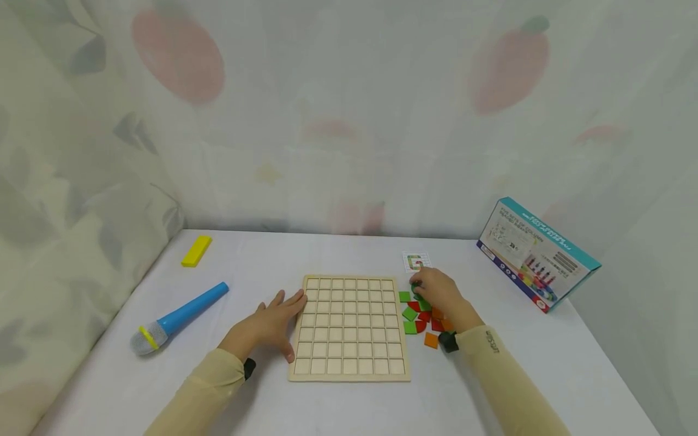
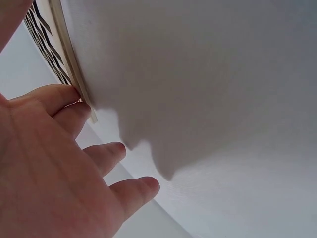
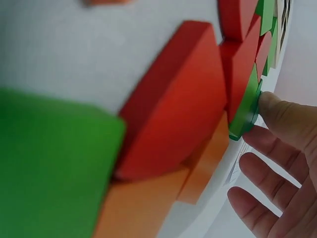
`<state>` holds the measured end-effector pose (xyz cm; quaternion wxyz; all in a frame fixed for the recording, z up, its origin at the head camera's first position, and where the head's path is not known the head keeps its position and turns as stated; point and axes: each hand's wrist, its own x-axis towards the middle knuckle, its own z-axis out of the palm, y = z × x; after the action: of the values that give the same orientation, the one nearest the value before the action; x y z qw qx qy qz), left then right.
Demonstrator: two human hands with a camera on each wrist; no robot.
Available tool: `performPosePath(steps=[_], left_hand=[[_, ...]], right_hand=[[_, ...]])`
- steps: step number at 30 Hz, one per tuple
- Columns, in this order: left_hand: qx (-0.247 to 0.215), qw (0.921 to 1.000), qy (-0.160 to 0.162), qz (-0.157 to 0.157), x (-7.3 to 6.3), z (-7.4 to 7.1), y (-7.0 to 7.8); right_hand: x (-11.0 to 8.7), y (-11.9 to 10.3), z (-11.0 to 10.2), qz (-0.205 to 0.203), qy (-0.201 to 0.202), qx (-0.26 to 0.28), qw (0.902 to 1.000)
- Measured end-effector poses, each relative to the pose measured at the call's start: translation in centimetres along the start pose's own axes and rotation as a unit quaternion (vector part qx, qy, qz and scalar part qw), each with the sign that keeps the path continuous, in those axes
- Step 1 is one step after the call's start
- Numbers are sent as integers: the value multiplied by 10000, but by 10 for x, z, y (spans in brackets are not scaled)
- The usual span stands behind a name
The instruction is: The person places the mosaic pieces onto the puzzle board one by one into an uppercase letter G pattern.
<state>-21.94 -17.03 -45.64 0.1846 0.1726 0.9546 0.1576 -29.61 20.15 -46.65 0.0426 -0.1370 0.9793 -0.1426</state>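
A pale wooden board (image 1: 350, 333) with a grid of square recesses lies on the white table. My left hand (image 1: 269, 326) is spread along its left edge, fingertips touching the frame; in the left wrist view the fingers (image 2: 133, 193) are mostly straight. Beyond the board's right side, my right hand (image 1: 440, 289) pinches a dark green tile (image 3: 255, 106) between thumb and index finger, while the other fingers stay loose. Below that hand lies a cluster of green, red and orange tiles, among them a red tile (image 3: 183, 109) and an orange tile (image 1: 431, 340).
A small printed pattern card (image 1: 415, 261) lies behind the tiles. At the back right a product box (image 1: 537, 251) stands tilted. Towards the left are a blue toy microphone (image 1: 188, 310) and a yellow block (image 1: 196, 251). Patterned curtains hang behind the table.
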Motion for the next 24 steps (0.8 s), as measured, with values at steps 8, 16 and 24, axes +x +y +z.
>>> performPosePath(steps=[8,16,24], left_hand=[[-85,9999,37,59,-1,1,-2],[-198,9997,83,148,-1,3,-6],[-176,9997,37,141,-1,2,-5]], right_hand=[[0,-6,-4,24,-241,-275,9993],[1,-12,-7,32,-376,-679,9970],[1,-11,-9,-57,-469,-864,9951]])
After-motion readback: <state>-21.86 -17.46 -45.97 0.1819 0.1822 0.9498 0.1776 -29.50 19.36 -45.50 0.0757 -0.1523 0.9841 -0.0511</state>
